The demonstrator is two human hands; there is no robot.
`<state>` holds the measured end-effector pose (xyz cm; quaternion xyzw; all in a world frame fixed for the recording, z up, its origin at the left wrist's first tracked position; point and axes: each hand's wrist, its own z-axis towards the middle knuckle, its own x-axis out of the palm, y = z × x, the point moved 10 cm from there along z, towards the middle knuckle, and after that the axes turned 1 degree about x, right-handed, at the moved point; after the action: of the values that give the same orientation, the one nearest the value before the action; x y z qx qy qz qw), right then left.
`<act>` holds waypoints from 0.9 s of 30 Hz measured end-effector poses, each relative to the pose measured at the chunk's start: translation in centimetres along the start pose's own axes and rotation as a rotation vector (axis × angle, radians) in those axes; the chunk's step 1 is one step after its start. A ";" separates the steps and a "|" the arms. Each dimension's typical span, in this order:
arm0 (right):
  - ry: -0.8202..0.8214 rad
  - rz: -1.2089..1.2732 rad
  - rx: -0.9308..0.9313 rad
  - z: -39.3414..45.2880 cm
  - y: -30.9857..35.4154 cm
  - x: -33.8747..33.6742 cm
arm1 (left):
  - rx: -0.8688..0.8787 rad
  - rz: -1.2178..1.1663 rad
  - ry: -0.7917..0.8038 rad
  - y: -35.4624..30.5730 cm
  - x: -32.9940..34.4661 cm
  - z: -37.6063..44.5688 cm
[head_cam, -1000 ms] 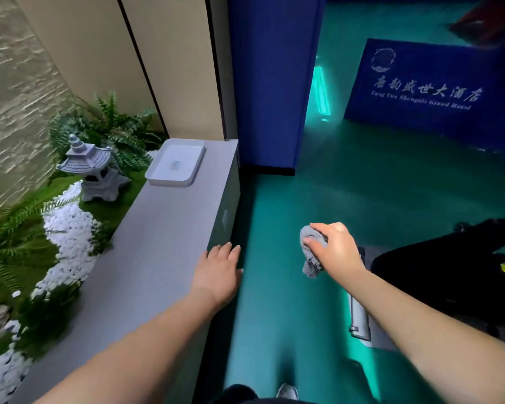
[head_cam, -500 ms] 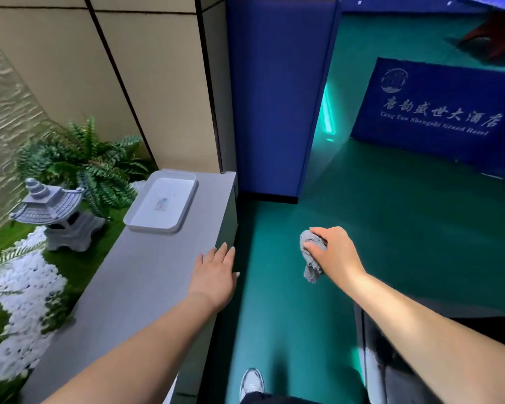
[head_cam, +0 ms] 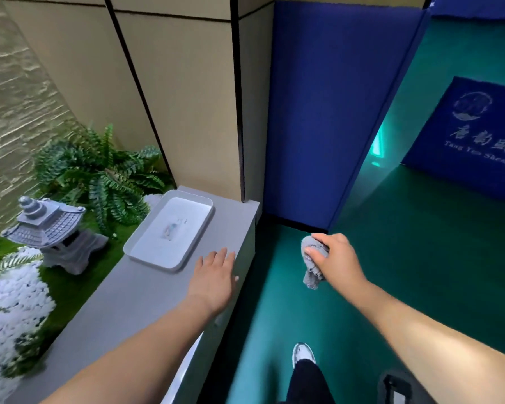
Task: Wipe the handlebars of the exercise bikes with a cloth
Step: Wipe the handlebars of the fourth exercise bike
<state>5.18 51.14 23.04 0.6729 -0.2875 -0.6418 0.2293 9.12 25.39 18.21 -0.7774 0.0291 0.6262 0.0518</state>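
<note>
The small grey fuzzy cloth (head_cam: 312,262) is scrunched into a lump in the right hand (head_cam: 334,259). Its long side runs up and down, and its loose end hangs toward 6 o'clock, over the green floor (head_cam: 420,272). The fingers and thumb are curled tight around the cloth.

The left hand (head_cam: 213,279) is flat with straight fingers pointing to 12 o'clock. It sits over the edge of the smooth grey ledge (head_cam: 123,310) and holds nothing.

At 11 o'clock from that hand, a shallow white plastic tray with round corners (head_cam: 142,243) lies on the ledge. Something small and pale is in its middle, too blurry to name.

At 9 o'clock stands a grey stone lantern (head_cam: 51,228), with white pebbles (head_cam: 15,298) nearby and green ferns (head_cam: 99,173) behind it.
</note>
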 end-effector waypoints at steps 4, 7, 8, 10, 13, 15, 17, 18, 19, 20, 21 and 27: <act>0.124 -0.021 -0.108 8.1 2.3 1.5 | -0.152 -0.052 0.011 1.7 -0.2 4.1; 0.204 -0.047 -0.212 12.7 4.7 3.0 | -0.276 -0.082 -0.006 3.2 -1.1 5.9; 0.234 -0.062 -0.248 13.9 5.6 3.8 | -0.321 -0.084 -0.014 3.8 -1.2 6.2; 0.295 -0.094 -0.312 16.0 7.3 5.9 | -0.403 -0.109 -0.010 5.2 -1.2 6.4; 0.403 -0.102 -0.381 18.0 9.9 9.8 | -0.521 -0.147 0.005 7.6 -0.5 5.7; 0.457 -0.101 -0.437 19.0 12.0 12.5 | -0.587 -0.173 0.018 9.5 -0.1 5.3; 0.501 -0.102 -0.489 19.8 14.4 14.9 | -0.645 -0.184 0.025 11.4 0.4 5.0; 0.522 -0.102 -0.508 20.2 15.5 16.0 | -0.670 -0.188 0.026 12.5 0.6 5.0; 0.551 -0.101 -0.514 20.8 16.4 17.3 | -0.691 -0.195 0.027 13.6 0.9 5.1; 0.576 -0.095 -0.521 21.2 17.3 18.5 | -0.710 -0.203 0.033 14.6 1.1 5.3; 0.600 -0.083 -0.524 21.8 18.0 19.7 | -0.729 -0.209 0.035 15.6 1.4 5.5; 0.712 -0.103 -0.521 24.9 19.7 25.8 | -0.807 -0.256 0.061 20.3 3.6 7.3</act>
<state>-21.21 20.66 15.70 0.7852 0.0147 -0.4317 0.4438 0.54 6.14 12.24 -0.7507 -0.3136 0.5527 -0.1804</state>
